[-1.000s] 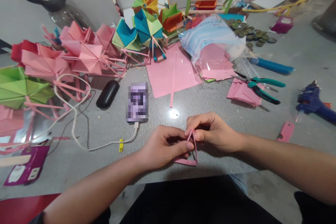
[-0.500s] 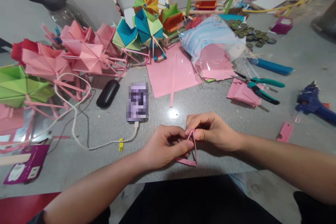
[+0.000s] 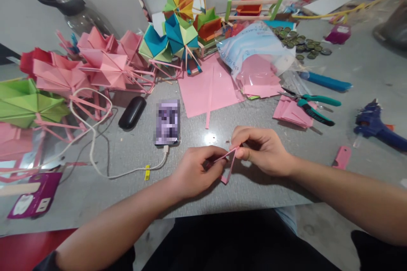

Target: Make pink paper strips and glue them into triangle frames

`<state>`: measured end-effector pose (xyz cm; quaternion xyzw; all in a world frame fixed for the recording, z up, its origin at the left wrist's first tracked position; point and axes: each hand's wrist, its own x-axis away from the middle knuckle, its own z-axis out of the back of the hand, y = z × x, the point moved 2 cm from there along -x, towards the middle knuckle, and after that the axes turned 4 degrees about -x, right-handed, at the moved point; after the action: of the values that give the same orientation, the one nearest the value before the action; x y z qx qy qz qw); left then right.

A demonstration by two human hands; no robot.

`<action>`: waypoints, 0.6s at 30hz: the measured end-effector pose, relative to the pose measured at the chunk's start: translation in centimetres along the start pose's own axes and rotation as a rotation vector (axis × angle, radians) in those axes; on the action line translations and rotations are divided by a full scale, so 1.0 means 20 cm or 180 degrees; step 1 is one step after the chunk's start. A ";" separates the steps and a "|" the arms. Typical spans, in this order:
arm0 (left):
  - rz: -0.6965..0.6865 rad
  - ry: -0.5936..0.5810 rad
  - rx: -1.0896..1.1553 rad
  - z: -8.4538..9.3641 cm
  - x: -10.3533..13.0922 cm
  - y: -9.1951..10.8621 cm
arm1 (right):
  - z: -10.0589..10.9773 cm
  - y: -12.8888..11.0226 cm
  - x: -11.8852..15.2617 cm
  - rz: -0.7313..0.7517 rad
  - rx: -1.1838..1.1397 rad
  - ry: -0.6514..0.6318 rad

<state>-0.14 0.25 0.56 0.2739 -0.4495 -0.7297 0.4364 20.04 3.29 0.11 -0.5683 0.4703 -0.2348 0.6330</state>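
Note:
A narrow pink paper strip (image 3: 232, 168), folded into a triangle-like shape, is held between my two hands just above the table. My right hand (image 3: 262, 149) pinches one corner of it between thumb and fingertips. The other side is gripped by my left hand (image 3: 200, 170), whose fingers partly hide the strip. Beyond my hands, a pink paper sheet (image 3: 193, 97) lies flat with another straight pink strip (image 3: 208, 112) on top.
To the left are a phone (image 3: 167, 123) on a white cable, a black case (image 3: 132, 112) and folded pink paper models (image 3: 110, 70). At right lie green-handled pliers (image 3: 316, 112), a pink cutter (image 3: 342, 157) and a blue glue gun (image 3: 377, 125). A plastic bag (image 3: 257, 46) holds pink paper.
My right hand has risen slightly, lifting the corner of the strip. The strip's lower fold has moved up and left, closer to my left hand.

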 end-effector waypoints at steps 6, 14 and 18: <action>0.0129 0.0142 -0.0674 0.01 -0.02 -0.02 | 0.04 -0.04 -0.01 0.0533 0.0570 0.0292; 0.0419 0.0582 -0.0450 0.02 -0.02 -0.04 | 0.01 -0.10 0.03 0.1041 0.1065 0.0407; 0.0364 0.0692 -0.0371 0.02 -0.02 -0.05 | -0.01 -0.11 0.05 0.1195 0.1198 0.0319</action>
<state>-0.69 1.07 -0.18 0.2995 -0.3712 -0.6946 0.5386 20.89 1.82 1.91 -0.3311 0.5463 -0.2244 0.7359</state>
